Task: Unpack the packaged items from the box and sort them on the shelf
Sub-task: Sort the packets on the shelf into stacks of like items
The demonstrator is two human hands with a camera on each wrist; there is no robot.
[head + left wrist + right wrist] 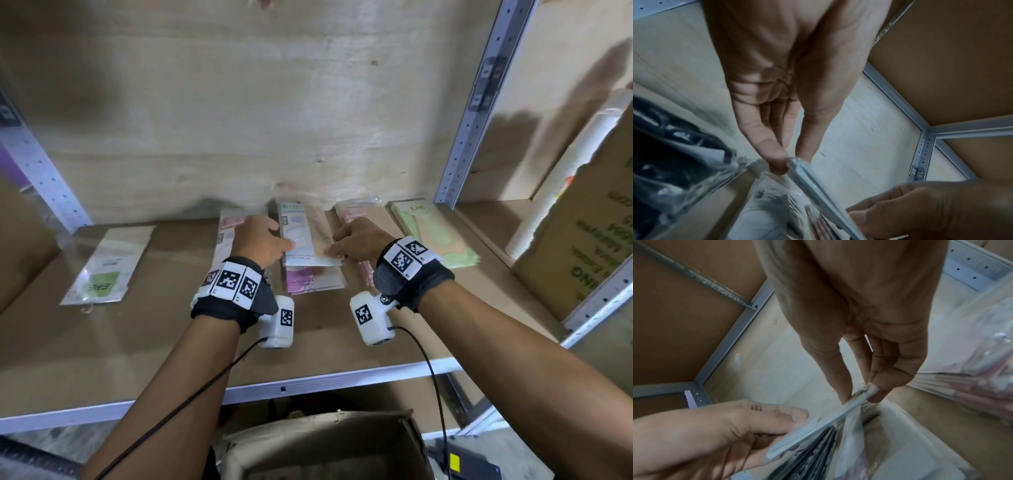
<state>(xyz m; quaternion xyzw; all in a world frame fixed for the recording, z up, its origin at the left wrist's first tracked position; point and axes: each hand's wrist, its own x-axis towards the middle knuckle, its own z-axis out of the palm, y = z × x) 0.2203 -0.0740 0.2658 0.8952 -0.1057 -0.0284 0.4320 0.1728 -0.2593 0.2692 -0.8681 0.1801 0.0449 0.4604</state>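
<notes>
A pale blue and beige flat packet [306, 236] lies atop a middle stack on the shelf [171, 342], over a pink-purple packet [310, 281]. My left hand [286, 244] pinches the packet's left edge [813, 181] between thumb and fingers [777, 164]. My right hand [335, 245] pinches its right edge. In the right wrist view the thumb and fingers [877, 386] close on the packet's corner [813, 423]. The open cardboard box [329, 445] sits below the shelf's front rail.
A single green-labelled packet [102, 267] lies at the left. Pink stacks [228, 233] [354, 214] flank the middle one, and a green stack [435, 236] lies further right. A metal upright [479, 109] and a big printed carton [582, 246] stand at the right.
</notes>
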